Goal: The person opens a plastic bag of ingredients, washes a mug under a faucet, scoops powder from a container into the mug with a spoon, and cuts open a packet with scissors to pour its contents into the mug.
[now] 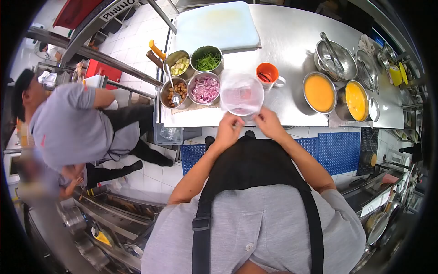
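Note:
A round, translucent plastic container [242, 93], with clear film or thin plastic about its rim, stands near the front edge of the steel table. Something small and reddish shows through it. At its near left edge, my left hand [229, 130] is closed in a pinch, apparently on the thin plastic. My right hand [270, 123] pinches at the near right edge in the same way. Left of the container sit metal pots of sliced red onion [205, 89], chopped greens [206, 60], pale diced vegetable [179, 65] and browned cubes [174, 93] with a spoon.
An orange cup [267, 74] stands just right of the container. Farther right are two pots of orange-yellow liquid [320, 93] and metal bowls with utensils [336, 61]. A pale cutting board [217, 26] lies at the back. Co-workers [75, 123] stand at the left.

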Tool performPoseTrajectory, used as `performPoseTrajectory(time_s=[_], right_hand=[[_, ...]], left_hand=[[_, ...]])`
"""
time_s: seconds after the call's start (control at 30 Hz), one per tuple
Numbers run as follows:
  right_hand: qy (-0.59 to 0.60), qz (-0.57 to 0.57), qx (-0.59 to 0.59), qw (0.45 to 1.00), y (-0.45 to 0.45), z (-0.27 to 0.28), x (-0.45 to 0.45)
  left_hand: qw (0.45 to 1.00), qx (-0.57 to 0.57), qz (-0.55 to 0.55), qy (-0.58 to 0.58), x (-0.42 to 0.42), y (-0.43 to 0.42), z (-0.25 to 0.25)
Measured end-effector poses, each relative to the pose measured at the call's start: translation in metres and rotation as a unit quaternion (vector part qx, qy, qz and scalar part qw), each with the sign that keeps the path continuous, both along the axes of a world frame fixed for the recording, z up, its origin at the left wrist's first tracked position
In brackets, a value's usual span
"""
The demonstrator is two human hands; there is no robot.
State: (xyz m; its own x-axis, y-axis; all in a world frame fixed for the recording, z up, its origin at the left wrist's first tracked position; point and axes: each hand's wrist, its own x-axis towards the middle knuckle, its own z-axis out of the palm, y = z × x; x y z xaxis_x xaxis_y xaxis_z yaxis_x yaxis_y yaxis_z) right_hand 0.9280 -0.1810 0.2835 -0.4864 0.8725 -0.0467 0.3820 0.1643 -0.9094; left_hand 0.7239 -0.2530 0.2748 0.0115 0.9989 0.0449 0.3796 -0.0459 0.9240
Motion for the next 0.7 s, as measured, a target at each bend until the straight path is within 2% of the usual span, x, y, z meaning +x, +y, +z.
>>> performPoseTrajectory(time_s=[0.03,0.07,0.17,0.2,0.3,0.4,0.43,0.5,0.6,0.7], right_hand=[[-0.05,0.053,-0.004,0.997,-0.006,0.009,-0.005],[-0.096,0.092,0.006,0.991,-0.011,0.017,-0.012],[-0.079,0.041,-0.088,0.992,-0.009,0.022,-0.005],[-0.033,-0.015,-0.055,0.998,-0.01,0.007,0.002],[-0.068,-0.065,-0.095,0.991,-0.002,0.005,0.034],[-0.009,-0.158,0.027,0.987,-0.017,0.069,0.018],[-0.019,-0.119,0.059,0.991,-0.017,0.074,0.013],[-0.035,-0.045,0.121,0.991,-0.017,0.08,0.006],[-0.091,-0.07,0.193,0.975,-0.012,0.064,-0.003],[-0.107,-0.075,0.167,0.977,-0.009,0.053,-0.004]], left_hand=[[0.995,0.051,-0.082,0.001,0.004,-0.004,0.005],[0.993,-0.031,-0.105,0.045,0.006,-0.008,0.016],[0.997,-0.076,-0.01,-0.016,-0.004,-0.014,0.019],[0.995,-0.068,0.073,-0.008,-0.008,-0.019,0.019],[0.964,-0.056,0.258,0.031,-0.015,-0.021,0.037],[0.971,-0.085,0.223,0.028,-0.013,-0.009,0.029],[0.972,-0.094,0.213,0.028,-0.009,-0.002,0.027],[0.978,-0.091,0.184,0.039,-0.005,0.01,0.024],[0.981,-0.086,0.171,0.032,-0.007,0.016,0.002],[0.992,-0.095,0.084,-0.021,-0.007,-0.001,0.013]])
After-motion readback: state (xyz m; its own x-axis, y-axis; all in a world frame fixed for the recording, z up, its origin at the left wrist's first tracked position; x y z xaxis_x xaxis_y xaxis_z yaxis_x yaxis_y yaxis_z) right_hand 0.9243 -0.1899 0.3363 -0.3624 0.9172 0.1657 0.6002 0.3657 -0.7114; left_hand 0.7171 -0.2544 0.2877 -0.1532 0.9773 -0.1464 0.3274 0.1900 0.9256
